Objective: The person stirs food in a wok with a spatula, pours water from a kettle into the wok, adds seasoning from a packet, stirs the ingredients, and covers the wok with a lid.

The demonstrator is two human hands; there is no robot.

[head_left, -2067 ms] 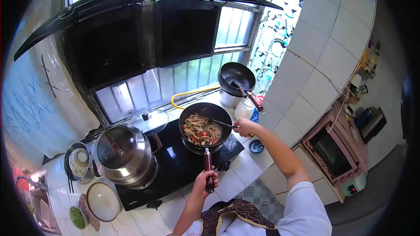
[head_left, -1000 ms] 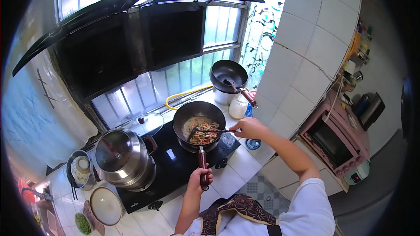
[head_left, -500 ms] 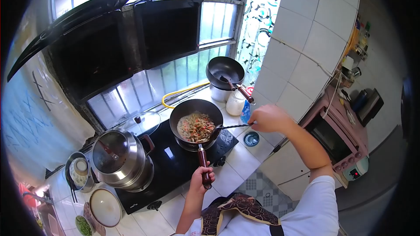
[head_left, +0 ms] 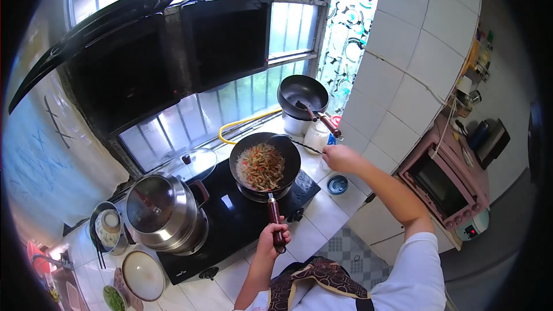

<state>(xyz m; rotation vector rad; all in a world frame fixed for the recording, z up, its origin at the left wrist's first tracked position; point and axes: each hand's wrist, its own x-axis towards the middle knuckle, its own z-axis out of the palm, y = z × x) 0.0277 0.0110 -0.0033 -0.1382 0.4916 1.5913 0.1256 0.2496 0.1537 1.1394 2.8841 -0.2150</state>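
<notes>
My left hand is wrapped around the reddish-brown wooden handle of a dark wok on the right part of the stove. Shredded food with red and pale strips lies inside the wok. In my right hand, fingers closed, is the end of a cooking spatula with a dark twisted handle. Its head rests at the wok's far right wall, above the food, and is only partly visible. A white-lidded jar stands just beyond the spatula.
A steamer pot with a glass lid occupies the left of the black stove. Behind the wok, another black pan sits on a pot. A round lid and a bowl of chopped greens are at lower left. A pink oven stands right.
My right hand and the spatula have moved up, taking the spatula's head from the wok's right side to its far rim. The food has shifted. My left hand keeps its hold.
</notes>
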